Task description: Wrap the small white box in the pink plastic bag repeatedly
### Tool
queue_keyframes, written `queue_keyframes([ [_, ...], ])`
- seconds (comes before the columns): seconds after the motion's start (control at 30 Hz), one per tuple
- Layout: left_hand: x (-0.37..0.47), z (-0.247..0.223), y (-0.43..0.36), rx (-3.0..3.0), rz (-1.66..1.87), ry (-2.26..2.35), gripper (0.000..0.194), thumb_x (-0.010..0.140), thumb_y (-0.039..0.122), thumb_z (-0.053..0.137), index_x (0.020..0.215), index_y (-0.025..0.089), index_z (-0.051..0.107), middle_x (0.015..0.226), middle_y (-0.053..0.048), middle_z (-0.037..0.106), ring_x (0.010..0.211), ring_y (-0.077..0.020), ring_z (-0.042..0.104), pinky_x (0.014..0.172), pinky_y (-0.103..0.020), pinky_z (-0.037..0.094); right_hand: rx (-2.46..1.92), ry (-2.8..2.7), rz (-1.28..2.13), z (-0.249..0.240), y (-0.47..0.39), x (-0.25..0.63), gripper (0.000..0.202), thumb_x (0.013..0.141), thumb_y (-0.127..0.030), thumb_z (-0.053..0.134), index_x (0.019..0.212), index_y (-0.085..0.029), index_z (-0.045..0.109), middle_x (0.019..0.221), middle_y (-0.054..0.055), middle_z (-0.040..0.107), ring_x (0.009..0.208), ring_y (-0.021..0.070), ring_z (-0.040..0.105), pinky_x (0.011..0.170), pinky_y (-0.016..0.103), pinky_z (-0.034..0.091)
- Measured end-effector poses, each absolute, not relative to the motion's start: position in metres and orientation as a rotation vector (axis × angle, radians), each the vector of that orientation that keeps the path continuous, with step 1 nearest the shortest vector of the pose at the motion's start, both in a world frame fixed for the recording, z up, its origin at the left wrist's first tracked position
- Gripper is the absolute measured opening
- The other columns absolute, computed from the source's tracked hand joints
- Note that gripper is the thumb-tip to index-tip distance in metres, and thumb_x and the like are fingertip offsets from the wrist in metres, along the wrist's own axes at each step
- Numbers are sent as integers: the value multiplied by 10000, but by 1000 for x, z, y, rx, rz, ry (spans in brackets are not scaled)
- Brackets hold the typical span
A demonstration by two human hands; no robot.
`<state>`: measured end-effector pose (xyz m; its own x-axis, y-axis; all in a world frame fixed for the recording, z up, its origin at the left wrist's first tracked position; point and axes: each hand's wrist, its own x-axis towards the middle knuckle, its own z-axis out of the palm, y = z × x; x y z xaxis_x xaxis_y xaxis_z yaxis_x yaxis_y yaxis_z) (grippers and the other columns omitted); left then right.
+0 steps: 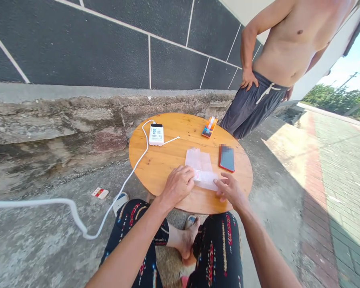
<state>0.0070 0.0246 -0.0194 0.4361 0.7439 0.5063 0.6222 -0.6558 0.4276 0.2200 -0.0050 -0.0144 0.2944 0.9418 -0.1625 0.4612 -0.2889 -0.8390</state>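
Observation:
A thin, translucent pinkish plastic bag (198, 160) lies flattened on the round wooden table (180, 124), its near part folded into a band. My left hand (180, 182) is closed on the left end of that band; the exact grip is hidden under the fingers. At the band's right end, my right hand (229, 190) touches the plastic with its fingers apart. Just beyond my right hand lies a phone (227, 159) with a red edge, its screen partly blurred.
A white power strip or adapter box (156, 134) with a white cable (124, 186) sits at the table's back left. An orange and blue packet (209, 127) lies at the back right. A person (276, 60) stands beyond the table. A small red and white box (100, 193) lies on the ground.

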Motion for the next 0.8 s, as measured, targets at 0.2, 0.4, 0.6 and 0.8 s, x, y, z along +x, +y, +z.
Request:
queue_keyframes([
  [0.2, 7, -22, 26, 2479, 1048, 1205, 170, 767, 69, 476, 776, 193, 591, 926, -23, 638, 892, -183, 556, 809, -305, 422, -1970, -1405, 906, -12, -1, 216, 635, 814, -506, 532, 1265, -86, 381, 470, -57, 488, 396, 123, 485, 341, 190, 353],
  [0.4, 7, -23, 25, 2463, 1050, 1211, 170, 762, 61, 470, 765, 198, 570, 920, -12, 635, 886, -177, 558, 809, -297, 432, -1705, -1335, 852, -29, 8, 212, 573, 715, -449, 624, 1167, -145, 445, 558, -83, 450, 512, 127, 518, 421, 208, 405],
  [0.6, 8, -26, 26, 2443, 1079, 1192, 174, 759, 52, 471, 773, 199, 565, 928, -10, 637, 893, -170, 563, 817, -289, 437, -1595, -1262, 828, -31, 2, 213, 508, 683, -421, 655, 1081, -157, 483, 633, -47, 528, 584, 124, 528, 465, 201, 390],
  [0.8, 8, -26, 26, 2433, 1092, 1203, 178, 761, 54, 474, 781, 202, 570, 924, -13, 640, 894, -174, 566, 806, -292, 440, -1720, -1231, 932, -23, 3, 206, 619, 731, -500, 610, 1202, -144, 427, 739, 10, 573, 503, 132, 547, 327, 195, 338],
])
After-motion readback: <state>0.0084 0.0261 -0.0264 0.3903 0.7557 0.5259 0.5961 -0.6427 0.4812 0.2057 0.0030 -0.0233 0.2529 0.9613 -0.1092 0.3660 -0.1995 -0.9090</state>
